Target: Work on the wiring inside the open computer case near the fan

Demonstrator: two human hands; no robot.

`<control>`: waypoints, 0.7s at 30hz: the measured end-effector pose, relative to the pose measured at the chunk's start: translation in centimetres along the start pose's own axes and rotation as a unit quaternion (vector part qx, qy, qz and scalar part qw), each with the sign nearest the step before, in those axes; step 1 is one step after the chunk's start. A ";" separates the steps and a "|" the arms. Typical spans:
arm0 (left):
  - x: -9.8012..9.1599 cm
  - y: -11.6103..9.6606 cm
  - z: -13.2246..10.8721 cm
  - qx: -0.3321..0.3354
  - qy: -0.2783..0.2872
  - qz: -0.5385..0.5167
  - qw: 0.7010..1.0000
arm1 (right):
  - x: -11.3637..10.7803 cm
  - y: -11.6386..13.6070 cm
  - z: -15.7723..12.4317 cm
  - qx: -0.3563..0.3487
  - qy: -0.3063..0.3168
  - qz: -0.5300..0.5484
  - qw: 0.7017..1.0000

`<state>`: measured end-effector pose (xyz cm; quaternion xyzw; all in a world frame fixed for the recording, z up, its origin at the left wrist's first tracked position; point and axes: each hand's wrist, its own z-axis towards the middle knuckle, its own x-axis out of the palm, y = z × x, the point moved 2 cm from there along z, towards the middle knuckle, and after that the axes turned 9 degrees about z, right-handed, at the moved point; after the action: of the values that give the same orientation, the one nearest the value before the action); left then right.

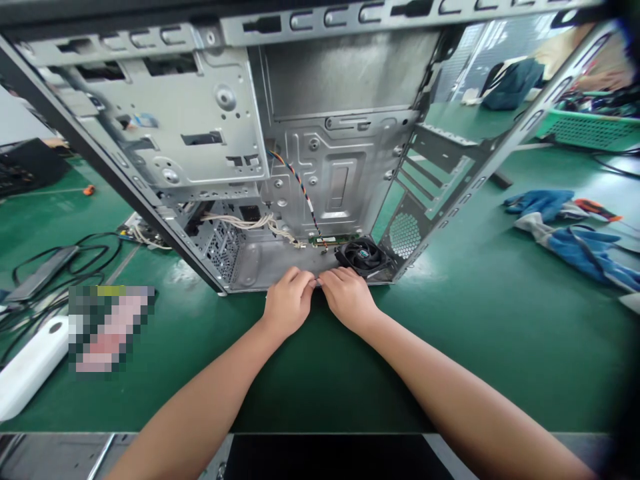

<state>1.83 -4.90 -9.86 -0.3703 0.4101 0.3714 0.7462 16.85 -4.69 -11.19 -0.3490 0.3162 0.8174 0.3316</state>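
An open computer case (340, 67) stands on the green table in front of me. At its lower front edge, my left hand (290, 303) and my right hand (349, 298) meet with fingers curled and pinched together. Whatever lies between the fingertips is too small and hidden to make out. Just behind my right hand, a black cooling fan (363, 255) rests on the case floor. A green memory module (334, 239) lies beside it. White cables (245, 221) and a multicoloured twisted cable (300, 180) hang inside the case.
Blue work gloves (575, 243) lie on the right, with a green basket (590, 130) and a dark bag (513, 83) further back. On the left are a white power strip (35, 363), black cables, an adapter (45, 272) and a blurred-out flat item (113, 330). A person sits at the far right.
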 end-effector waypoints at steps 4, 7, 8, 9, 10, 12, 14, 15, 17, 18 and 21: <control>-0.1 -0.2 0.1 -0.010 0.000 -0.024 1.000 | 0.2 0.0 0.0 0.008 0.002 0.000 1.000; 0.0 -0.1 0.1 -0.006 -0.008 -0.025 1.000 | 0.2 0.0 0.0 0.012 0.006 -0.001 1.000; 0.1 0.0 0.0 -0.003 -0.012 -0.023 1.000 | 0.2 0.1 0.0 0.013 0.006 -0.002 1.000; 0.1 0.0 0.0 0.001 -0.015 -0.020 1.000 | 0.2 0.1 0.0 0.014 0.005 -0.004 1.000; 0.2 0.1 -0.1 0.007 -0.020 -0.018 1.000 | 0.2 0.1 0.0 0.015 0.004 -0.005 1.000; 0.4 0.2 -0.1 0.019 -0.030 -0.020 0.999 | 0.1 0.2 0.0 0.016 0.004 -0.007 1.000; 0.5 0.3 -0.2 0.029 -0.037 -0.023 0.999 | 0.0 0.2 0.0 0.017 0.006 -0.007 1.000; 0.5 0.3 -0.2 0.033 -0.038 -0.021 0.999 | 0.0 0.2 0.0 0.017 0.006 -0.008 1.000; 0.5 0.4 -0.2 0.037 -0.032 -0.010 0.999 | 0.0 0.3 0.0 0.016 0.005 -0.011 1.000; 0.5 0.4 -0.1 0.038 -0.028 -0.002 0.999 | 0.0 0.3 0.0 0.015 0.004 -0.013 1.000; 0.4 0.4 -0.1 0.034 -0.019 0.016 0.999 | 0.0 0.3 0.0 0.014 0.007 -0.015 1.000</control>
<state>1.58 -4.68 -10.37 -0.3315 0.4142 0.3762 0.7597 16.62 -4.87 -11.12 -0.3544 0.3244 0.8056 0.3467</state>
